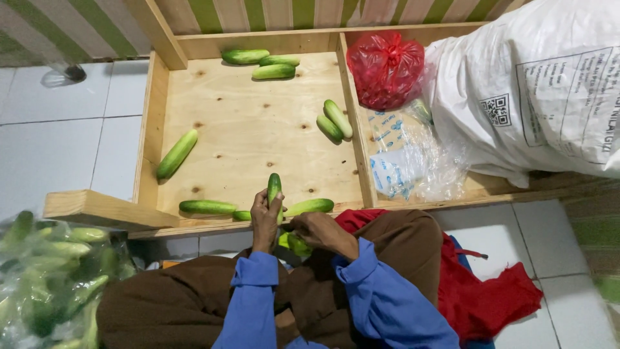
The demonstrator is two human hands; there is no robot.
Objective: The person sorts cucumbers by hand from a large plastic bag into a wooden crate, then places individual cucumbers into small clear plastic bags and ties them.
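Cucumber upright in left hand at tray's near edge

Cucumber [274, 186] gripped upright in left hand [265, 220], fingers wrapped around its lower half, tip poking up over near rim of wooden tray [258, 129]. Right hand [316, 229] just beside, curled around something green [296, 244] low between the knees; exactly what, hard to tell. Blue sleeves [368, 297] and brown trousers [387, 245] below.

Along tray's near edge, three more cucumbers lying flat: one long [208, 207] to the left, a short piece [242, 215] touching left hand, another [310, 206] above right hand. Further out, one slanted cucumber [177, 154] by left wall, a pair [334, 120] against the divider, three [261, 63] at far side.

Beyond the divider: red plastic bag [385, 68], clear printed bags [407, 161], large white sack [536, 90]. Red cloth [484, 297] on tiled floor at right. Clear bag of cucumbers [48, 278] at lower left.
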